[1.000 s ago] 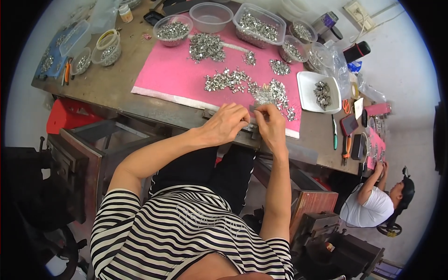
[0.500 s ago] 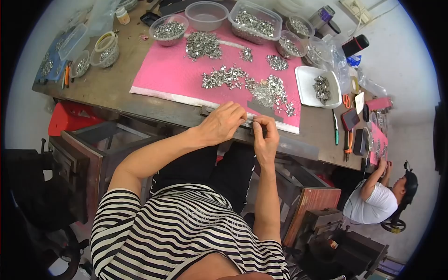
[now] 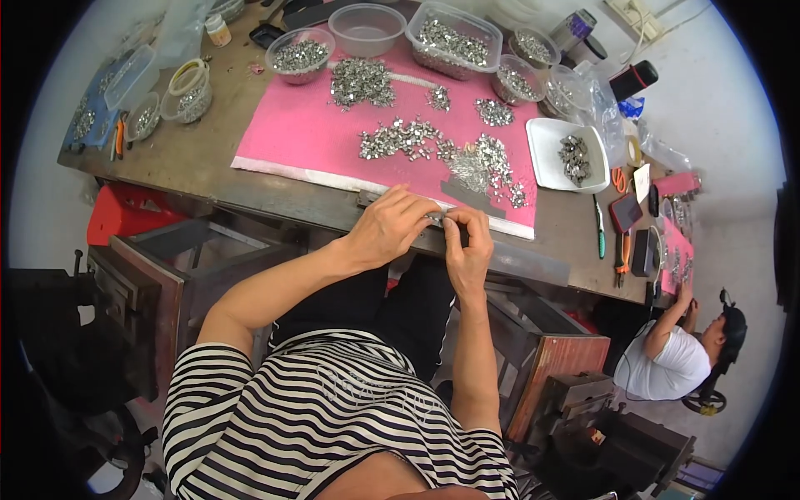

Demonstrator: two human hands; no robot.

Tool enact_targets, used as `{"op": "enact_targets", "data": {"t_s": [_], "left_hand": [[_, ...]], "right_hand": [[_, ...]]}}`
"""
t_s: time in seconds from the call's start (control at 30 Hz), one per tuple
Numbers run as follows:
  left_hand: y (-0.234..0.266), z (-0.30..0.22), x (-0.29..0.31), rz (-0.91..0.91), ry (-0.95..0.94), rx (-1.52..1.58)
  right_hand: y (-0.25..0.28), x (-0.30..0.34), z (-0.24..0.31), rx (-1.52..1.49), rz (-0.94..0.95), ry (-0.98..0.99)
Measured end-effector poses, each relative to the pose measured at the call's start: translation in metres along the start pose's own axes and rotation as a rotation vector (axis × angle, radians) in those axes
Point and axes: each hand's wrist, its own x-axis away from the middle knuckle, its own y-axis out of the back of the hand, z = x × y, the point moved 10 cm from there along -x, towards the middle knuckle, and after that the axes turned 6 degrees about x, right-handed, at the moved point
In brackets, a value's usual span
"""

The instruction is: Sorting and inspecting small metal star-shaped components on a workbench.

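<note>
Both my hands meet at the front edge of the workbench [image 3: 192, 171]. Thumb and fingers of my left hand [image 3: 386, 227] are pinched together, and my right hand [image 3: 468, 248] pinches just beside it. Between the fingertips is a small shiny metal piece [image 3: 435, 218]; its shape is mostly hidden. Beyond the hands lies a pink cloth [image 3: 308, 125] with a white border. Spread on it are piles of small silvery metal parts [image 3: 402, 139], a heap of thin metal pins [image 3: 473, 171], and a dark flat strip [image 3: 477, 198] near the right hand.
Clear plastic tubs of metal parts [image 3: 454, 46] line the far side, with one empty-looking tub [image 3: 367, 32]. On the right are a white tray [image 3: 542, 171], a green-handled tool [image 3: 601, 242] and orange-handled pliers [image 3: 622, 250]. A person in a white shirt [image 3: 667, 358] sits farther right.
My right hand has shifted slightly left, closer to my left hand. The left hand has moved a little, its fingers still pinched. The piles look the same.
</note>
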Motion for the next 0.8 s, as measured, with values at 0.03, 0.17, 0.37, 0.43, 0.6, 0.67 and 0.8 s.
{"op": "enact_targets", "data": {"t_s": [0.03, 0.17, 0.37, 0.43, 0.6, 0.67, 0.8], "left_hand": [[0.000, 0.002, 0.000, -0.012, 0.036, 0.010], [0.002, 0.005, -0.001, -0.003, 0.141, 0.010], [0.002, 0.002, 0.001, 0.030, 0.150, 0.061], [0.004, 0.009, -0.004, 0.056, 0.157, 0.090], [0.025, 0.071, -0.066, -0.058, 0.054, -0.093], [0.028, 0.112, -0.089, -0.068, 0.093, -0.173], [0.024, 0.171, -0.114, -0.054, 0.199, -0.255]], "right_hand": [[0.000, -0.001, 0.003, 0.032, -0.001, 0.022], [0.002, -0.004, 0.019, 0.170, -0.017, 0.164], [-0.001, 0.010, 0.040, 0.418, -0.004, 0.397], [0.000, 0.012, 0.042, 0.401, -0.015, 0.392], [-0.004, -0.002, 0.013, 0.220, 0.031, 0.117], [-0.005, -0.003, 0.013, 0.190, 0.018, 0.124], [-0.007, -0.002, 0.014, 0.121, 0.003, 0.150]]}}
